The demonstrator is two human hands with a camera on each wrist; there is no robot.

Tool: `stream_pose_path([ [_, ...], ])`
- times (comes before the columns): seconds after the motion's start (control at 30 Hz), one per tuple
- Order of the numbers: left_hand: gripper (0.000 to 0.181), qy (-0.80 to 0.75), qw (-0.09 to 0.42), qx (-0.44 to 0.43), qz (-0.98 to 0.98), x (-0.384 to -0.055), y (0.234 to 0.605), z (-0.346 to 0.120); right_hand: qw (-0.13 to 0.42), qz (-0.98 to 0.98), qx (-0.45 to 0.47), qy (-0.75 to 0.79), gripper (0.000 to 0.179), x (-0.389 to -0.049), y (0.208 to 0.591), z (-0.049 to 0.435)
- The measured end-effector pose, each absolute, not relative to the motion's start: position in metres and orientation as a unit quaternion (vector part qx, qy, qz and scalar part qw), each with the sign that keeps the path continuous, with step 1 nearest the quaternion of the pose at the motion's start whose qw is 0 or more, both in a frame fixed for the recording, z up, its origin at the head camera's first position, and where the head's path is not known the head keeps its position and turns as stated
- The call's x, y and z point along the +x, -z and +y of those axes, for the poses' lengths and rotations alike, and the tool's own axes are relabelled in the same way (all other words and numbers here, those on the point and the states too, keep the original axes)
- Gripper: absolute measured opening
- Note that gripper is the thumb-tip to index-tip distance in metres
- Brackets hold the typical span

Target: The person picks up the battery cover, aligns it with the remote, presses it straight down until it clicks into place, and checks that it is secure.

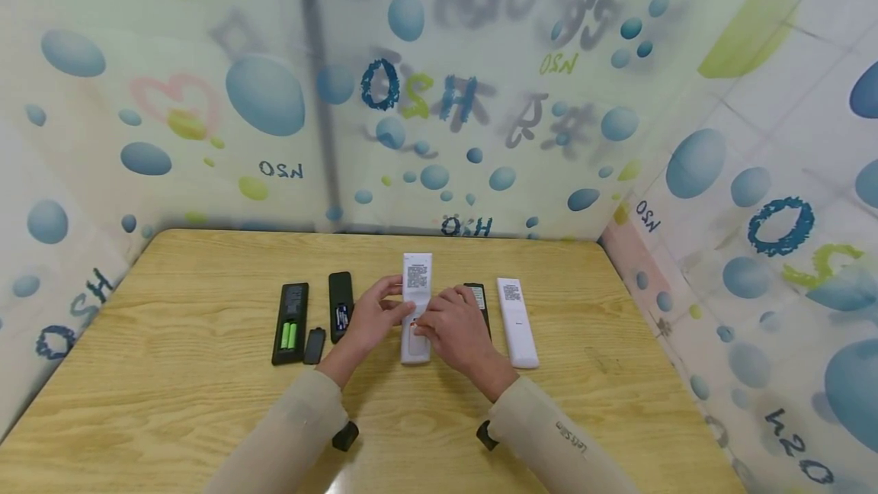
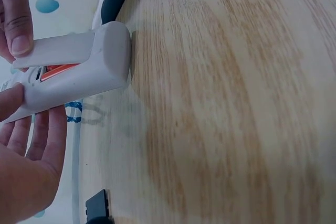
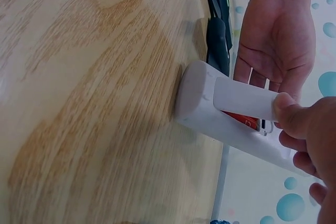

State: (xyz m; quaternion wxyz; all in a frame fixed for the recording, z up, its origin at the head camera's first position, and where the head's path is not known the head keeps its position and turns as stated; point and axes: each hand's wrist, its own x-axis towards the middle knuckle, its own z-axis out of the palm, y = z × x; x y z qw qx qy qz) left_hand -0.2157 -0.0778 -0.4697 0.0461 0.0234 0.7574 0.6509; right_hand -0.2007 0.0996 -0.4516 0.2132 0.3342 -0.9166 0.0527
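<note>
A white remote control (image 1: 416, 353) lies back up at the middle of the table, its label at the far end. My left hand (image 1: 373, 319) grips its side, thumb on top and fingers beneath in the left wrist view. Between thumb and fingers, my right hand (image 1: 456, 326) pinches the free end of the white battery cover (image 3: 244, 98). That end is tilted up, while the other end still meets the remote's near end. Under the raised cover, a red battery (image 3: 244, 120) shows in the compartment; the rest of the inside is hidden.
On the left lie a black remote (image 1: 289, 319) with two green batteries, a loose black cover (image 1: 314, 346) and another black remote (image 1: 340, 299). Right of the hands are a partly hidden black remote (image 1: 478, 292) and a second white remote (image 1: 517, 326). Patterned curtains (image 1: 439, 174) border the table.
</note>
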Motion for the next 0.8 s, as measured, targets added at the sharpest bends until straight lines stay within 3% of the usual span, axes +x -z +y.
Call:
stream_pose_path([
  [0.8,0.047,-0.645,0.047,0.016,0.762,-0.2205,0.4787,-0.0786,0.208,-0.921,0.328,-0.045,0.013,-0.2035,0.4501,0.0966],
])
